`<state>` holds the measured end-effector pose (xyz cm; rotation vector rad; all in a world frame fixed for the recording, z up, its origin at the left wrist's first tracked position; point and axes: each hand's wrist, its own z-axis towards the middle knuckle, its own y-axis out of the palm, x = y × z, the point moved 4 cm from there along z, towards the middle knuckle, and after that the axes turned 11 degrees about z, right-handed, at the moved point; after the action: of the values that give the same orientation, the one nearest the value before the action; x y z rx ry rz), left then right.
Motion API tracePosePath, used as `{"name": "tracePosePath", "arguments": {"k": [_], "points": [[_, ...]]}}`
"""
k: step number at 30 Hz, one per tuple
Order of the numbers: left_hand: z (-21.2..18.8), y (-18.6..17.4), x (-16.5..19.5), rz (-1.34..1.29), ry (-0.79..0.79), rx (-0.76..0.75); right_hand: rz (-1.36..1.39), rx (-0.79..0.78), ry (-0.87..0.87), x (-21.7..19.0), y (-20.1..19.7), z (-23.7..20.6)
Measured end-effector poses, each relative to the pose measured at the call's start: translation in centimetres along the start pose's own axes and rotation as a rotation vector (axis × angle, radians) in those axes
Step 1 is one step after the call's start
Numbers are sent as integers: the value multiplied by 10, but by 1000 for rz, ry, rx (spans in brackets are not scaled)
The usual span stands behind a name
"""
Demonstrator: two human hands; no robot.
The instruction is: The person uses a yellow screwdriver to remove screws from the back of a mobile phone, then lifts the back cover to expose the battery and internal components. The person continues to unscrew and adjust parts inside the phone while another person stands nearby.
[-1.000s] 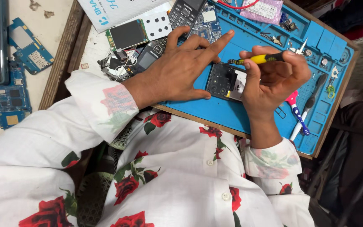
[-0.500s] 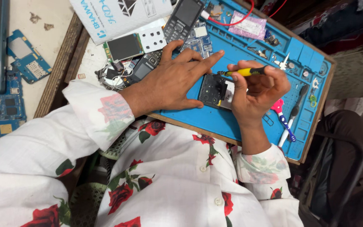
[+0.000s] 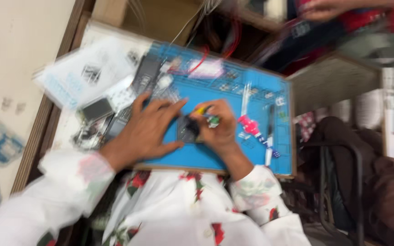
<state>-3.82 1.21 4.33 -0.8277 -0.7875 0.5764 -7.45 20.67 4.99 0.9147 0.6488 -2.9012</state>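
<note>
On my feed, heavily blurred, the left hand (image 3: pixel 149 130) lies flat on the blue work mat (image 3: pixel 215 157), fingers spread wide, fingertips pressing the edge of a small dark phone part (image 3: pixel 187 130) near the mat's middle. The right hand (image 3: pixel 220 127) curls closed around a yellow-handled screwdriver (image 3: pixel 201 110), its tip over that part. Pink-handled tools (image 3: pixel 251 127) lie just beside the right hand. A white booklet (image 3: pixel 85 75) rests at the mat's far left corner. Another person's hand (image 3: pixel 324 8) shows at the top edge.
</note>
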Motion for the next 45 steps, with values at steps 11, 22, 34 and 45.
{"name": "tracePosePath", "arguments": {"k": [11, 22, 34, 45], "points": [[34, 1, 3, 110, -275, -168, 288, -108, 132, -12, -6, 18], [28, 2, -3, 140, -286, -19, 272, -107, 92, -31, 8, 34], [25, 41, -25, 328, -176, -27, 232, 53, 113, -27, -13, 28], [15, 56, -39, 407, -164, -16, 227, 52, -94, -18, -14, 16]]}}
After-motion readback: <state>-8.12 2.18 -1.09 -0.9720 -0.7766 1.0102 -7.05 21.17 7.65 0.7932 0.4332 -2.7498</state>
